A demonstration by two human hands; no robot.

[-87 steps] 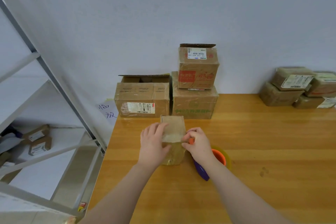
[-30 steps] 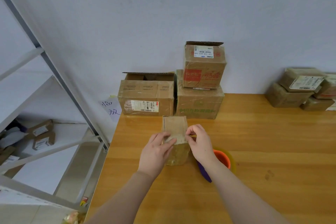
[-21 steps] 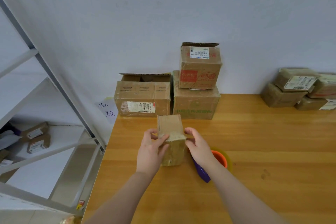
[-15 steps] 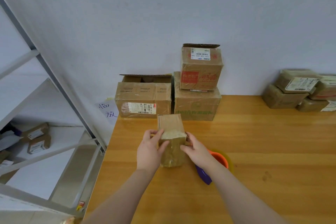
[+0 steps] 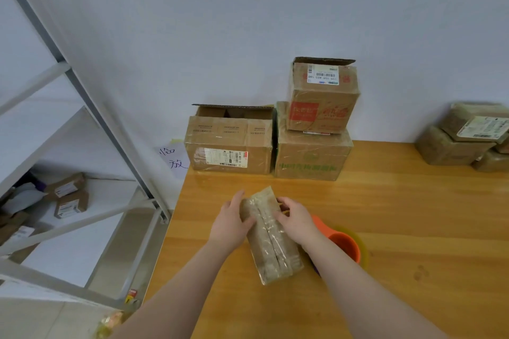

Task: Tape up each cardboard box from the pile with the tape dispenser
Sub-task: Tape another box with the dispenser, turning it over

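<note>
A small taped cardboard box [image 5: 271,245] is tipped over toward me, its long taped face up, lifted or tilted above the wooden table [image 5: 385,228]. My left hand [image 5: 230,221] grips its left side near the far end. My right hand [image 5: 296,219] grips the right side opposite. The orange and purple tape dispenser [image 5: 343,242] lies on the table just right of the box, partly hidden behind my right wrist. A pile of three cardboard boxes stands at the back: an open one [image 5: 230,143], a closed one [image 5: 312,157] and a smaller one [image 5: 323,98] on top.
Several taped parcels [image 5: 465,137] are stacked at the back right by the wall. A metal shelf rack [image 5: 91,107] stands left of the table, with small boxes [image 5: 70,195] on its lower shelf. A handwritten paper note [image 5: 173,157] hangs at the table's back left corner.
The small box stood upright between my hands; both hands have tipped it over toward me so its long taped face now points up.
</note>
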